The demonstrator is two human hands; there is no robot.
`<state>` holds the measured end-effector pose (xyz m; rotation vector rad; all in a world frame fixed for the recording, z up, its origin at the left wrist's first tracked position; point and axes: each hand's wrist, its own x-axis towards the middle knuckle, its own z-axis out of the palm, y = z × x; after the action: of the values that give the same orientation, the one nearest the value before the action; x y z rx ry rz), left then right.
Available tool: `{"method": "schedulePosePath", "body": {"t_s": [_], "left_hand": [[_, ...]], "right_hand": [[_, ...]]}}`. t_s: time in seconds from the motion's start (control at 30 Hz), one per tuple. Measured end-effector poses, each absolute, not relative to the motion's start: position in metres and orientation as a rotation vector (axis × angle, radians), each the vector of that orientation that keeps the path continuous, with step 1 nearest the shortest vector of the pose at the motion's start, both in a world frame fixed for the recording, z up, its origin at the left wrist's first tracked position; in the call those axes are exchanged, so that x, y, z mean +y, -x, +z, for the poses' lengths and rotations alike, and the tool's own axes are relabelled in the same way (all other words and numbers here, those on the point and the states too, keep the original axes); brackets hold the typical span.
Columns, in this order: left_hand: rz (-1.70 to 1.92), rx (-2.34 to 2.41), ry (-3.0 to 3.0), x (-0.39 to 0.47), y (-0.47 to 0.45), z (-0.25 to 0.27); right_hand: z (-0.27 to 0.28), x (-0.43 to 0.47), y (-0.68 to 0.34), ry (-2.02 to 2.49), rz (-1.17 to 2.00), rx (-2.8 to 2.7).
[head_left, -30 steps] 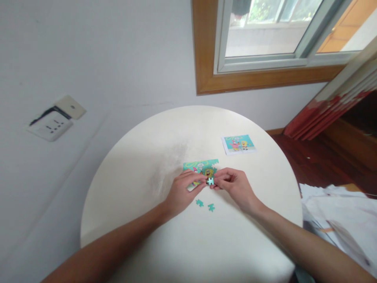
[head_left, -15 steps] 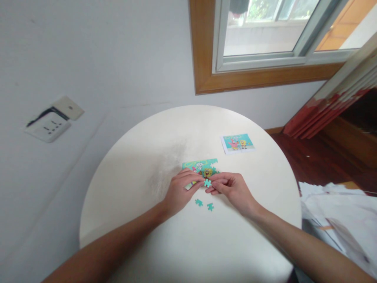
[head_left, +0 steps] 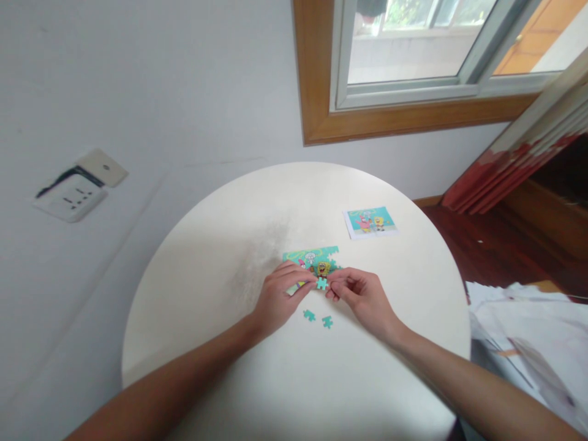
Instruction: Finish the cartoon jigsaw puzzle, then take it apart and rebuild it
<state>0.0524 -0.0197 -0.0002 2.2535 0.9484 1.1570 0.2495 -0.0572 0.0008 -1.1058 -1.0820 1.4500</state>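
A small teal puzzle piece point(head_left: 321, 283) is pinched between the fingertips of my left hand point(head_left: 285, 293) and my right hand point(head_left: 361, 295), both closed. Just beyond my fingers lies the partly joined cartoon puzzle point(head_left: 324, 256), its right edge jagged. My left hand covers the puzzle's lower left part. Nearer to me, two loose teal pieces, a left piece point(head_left: 309, 315) and a right piece point(head_left: 327, 322), lie on the white table.
The round white table point(head_left: 193, 275) stands against a wall under a window. A printed picture card point(head_left: 371, 222) with the same cartoon scene lies at the back right. White papers point(head_left: 537, 343) are heaped to the right, beyond the table edge.
The teal piece between my fingertips has turned slightly and shifted a little. My right fingers have shifted slightly around its right side. The loose pieces and card lie as before.
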Motion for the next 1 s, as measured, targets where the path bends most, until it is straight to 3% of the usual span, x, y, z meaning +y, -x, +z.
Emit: {"method": "schedulePosePath", "body": {"t_s": [0.47,1.0], "left_hand": [[1.172,0.866,-2.294,-0.0207,-0.0524,-0.0041],[1.147,0.826,-2.285,-0.0201,-0.0527,-0.0027]], "right_hand": [[0.0029,-0.0591,-0.2474,1.156,1.396,-1.182],[0.0020,-0.0633,-0.2461,1.034,1.545,-1.143]]}}
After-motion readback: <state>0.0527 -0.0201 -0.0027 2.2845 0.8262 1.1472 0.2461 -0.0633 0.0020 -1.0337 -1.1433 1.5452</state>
